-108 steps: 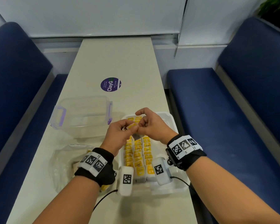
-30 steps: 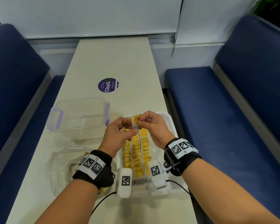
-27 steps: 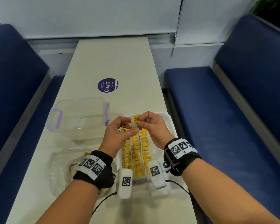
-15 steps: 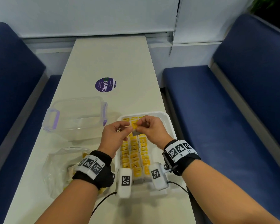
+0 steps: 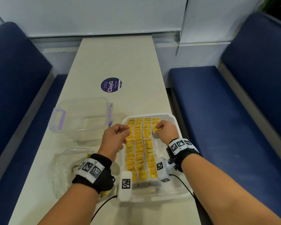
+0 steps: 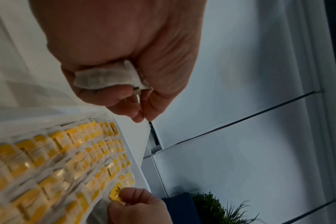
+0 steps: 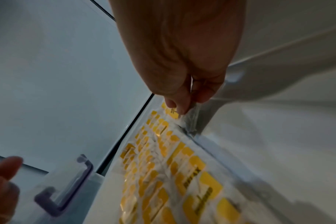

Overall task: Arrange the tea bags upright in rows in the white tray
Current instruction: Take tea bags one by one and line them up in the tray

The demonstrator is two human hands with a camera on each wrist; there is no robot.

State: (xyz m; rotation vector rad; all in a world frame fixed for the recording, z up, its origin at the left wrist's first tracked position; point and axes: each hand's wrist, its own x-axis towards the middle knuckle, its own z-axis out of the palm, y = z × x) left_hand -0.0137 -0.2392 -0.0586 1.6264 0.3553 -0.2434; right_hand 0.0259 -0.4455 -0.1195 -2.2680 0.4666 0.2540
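The white tray [image 5: 175,122] holds several rows of upright yellow-tagged tea bags [image 5: 139,148]. My right hand [image 5: 165,129] is over the tray's far right row and pinches a tea bag by its yellow tag [image 5: 156,129], lowering it among the others; the right wrist view shows the same tea bag [image 7: 173,112] under my thumb. My left hand [image 5: 116,137] hovers at the tray's left edge, curled round another tea bag [image 6: 105,77] in its palm, which the left wrist view shows.
An empty clear box [image 5: 83,114] with purple latches stands left of the tray. A clear plastic bag [image 5: 66,166] with a few tea bags lies under my left wrist. Blue benches flank the narrow table [image 5: 118,62]; a purple sticker [image 5: 111,84] sits further up.
The hands were together above the tray's middle, both on one tea bag. They have parted: the right carried that bag to the far right row, the left drew back to the left edge.
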